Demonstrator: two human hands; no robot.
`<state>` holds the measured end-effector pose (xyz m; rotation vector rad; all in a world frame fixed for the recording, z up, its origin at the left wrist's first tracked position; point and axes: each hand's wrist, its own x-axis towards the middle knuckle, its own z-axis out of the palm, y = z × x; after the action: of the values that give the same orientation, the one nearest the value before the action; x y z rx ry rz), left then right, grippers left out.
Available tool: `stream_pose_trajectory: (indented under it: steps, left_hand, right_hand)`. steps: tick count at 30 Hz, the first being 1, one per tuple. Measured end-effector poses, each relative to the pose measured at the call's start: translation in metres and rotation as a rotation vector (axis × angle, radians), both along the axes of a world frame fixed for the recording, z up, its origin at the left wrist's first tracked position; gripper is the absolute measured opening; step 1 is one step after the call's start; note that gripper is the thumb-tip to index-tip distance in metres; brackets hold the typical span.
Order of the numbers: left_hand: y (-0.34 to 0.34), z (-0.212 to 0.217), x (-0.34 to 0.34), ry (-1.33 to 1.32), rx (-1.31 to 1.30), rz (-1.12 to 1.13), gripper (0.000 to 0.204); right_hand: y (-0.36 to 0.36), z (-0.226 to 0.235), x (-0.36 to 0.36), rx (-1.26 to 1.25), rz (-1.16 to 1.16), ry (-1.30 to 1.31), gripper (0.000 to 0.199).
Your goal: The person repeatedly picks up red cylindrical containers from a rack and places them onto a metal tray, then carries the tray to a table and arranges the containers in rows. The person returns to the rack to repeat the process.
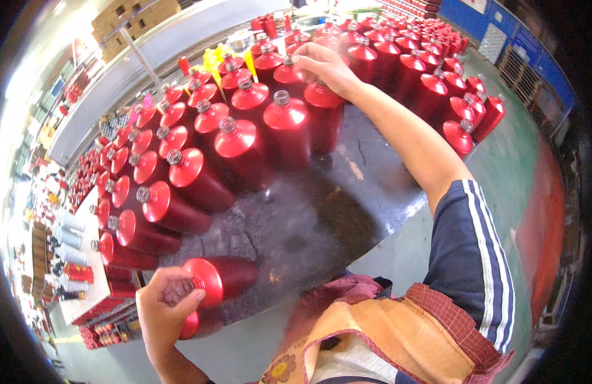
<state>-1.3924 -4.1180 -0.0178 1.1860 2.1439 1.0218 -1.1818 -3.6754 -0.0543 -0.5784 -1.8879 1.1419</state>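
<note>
Our left hand (163, 307) closes its fingers around the threaded neck of a red cylinder (219, 280) at the near edge of the dark counter (321, 217). Our right hand (325, 67) reaches far, fingers curled onto another red cylinder (321, 112) among upright rows.

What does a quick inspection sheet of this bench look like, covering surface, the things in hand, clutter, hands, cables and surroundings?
Surface: dark worktable, worn and cracked, bare patch at the near middle.
Job's things: red bottle lying on its side at the near edge; red bottle at the far side upright.
Clutter: massed red bottles with bare metal necks.
Hands: left hand grips the lying bottle's neck; right hand rests on the far bottle's top.
Cables: nothing seen.
Surroundings: green floor, cardboard boxes.
</note>
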Motion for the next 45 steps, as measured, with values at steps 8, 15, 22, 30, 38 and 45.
stream_pose_trajectory:
  steps: [8, 15, 22, 30, 38, 45]
  left_hand:
    - [0.018, 0.025, 0.038, 0.119, 0.165, -0.116, 0.019]
    - [0.135, 0.058, 0.139, 0.124, 0.384, -0.096, 0.023]
    - [0.325, 0.065, 0.238, 0.136, 0.207, -0.308, 0.021]
    - [0.469, 0.019, 0.277, 0.491, 0.114, -0.481, 0.033]
    - [0.51, -0.008, 0.28, 0.314, 0.027, -0.411, 0.037]
    - [0.494, -0.013, 0.27, 0.166, 0.257, -0.387, 0.049]
  right_hand:
    - [-0.123, -0.005, 0.099, 0.516, -0.141, 0.239, 0.03]
    - [-0.147, -0.022, 0.305, 0.378, 0.03, 0.37, 0.029]
    - [-0.102, -0.051, 0.444, 0.173, -0.277, 0.402, 0.027]
    - [-0.111, -0.091, 0.496, 0.063, -0.538, 0.421, 0.027]
    - [-0.128, -0.106, 0.505, -0.013, -0.657, 0.419, 0.028]
    - [-0.136, -0.119, 0.502, -0.06, -0.683, 0.414, 0.027]
